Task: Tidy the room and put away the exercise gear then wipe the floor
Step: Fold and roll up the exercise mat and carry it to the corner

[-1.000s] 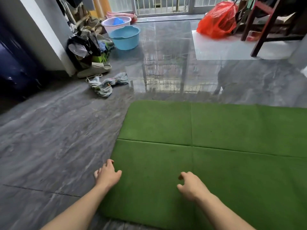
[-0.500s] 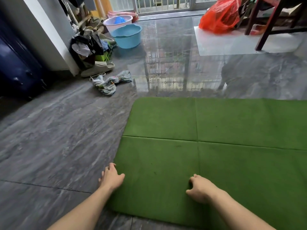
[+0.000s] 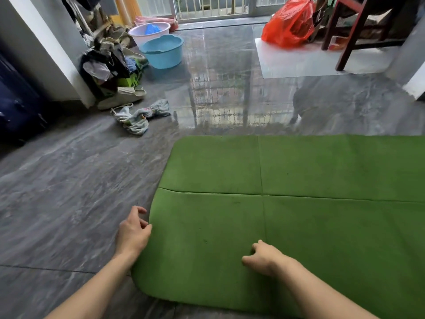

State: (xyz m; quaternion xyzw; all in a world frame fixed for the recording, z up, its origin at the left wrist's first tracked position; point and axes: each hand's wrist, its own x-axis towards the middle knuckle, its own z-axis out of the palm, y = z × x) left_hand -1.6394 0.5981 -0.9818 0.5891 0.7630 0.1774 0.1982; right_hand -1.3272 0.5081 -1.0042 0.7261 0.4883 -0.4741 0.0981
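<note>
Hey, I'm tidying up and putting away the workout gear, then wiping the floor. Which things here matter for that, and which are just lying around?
Part of the job:
- green exercise mat, left hand at its edge, right hand on top
- crumpled rag, probably for wiping
- grey floor

Just lying about:
- blue basin
- pink basin
- clothes pile
- red plastic bag
- wooden chair

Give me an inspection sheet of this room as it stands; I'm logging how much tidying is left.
Surface: grey tiled floor, glossy and reflective toward the balcony door.
Job's things: green mat lying flat, unfolded, creases showing.
Clutter: crumpled rag; clothes pile against the wall; blue basin; pink basin; red bag.
Grippers: left hand at the mat's left edge, fingers curled; right hand resting on the mat, loosely closed, holding nothing.
Cables: nothing seen.
Surroundings: wooden chair at far right.
</note>
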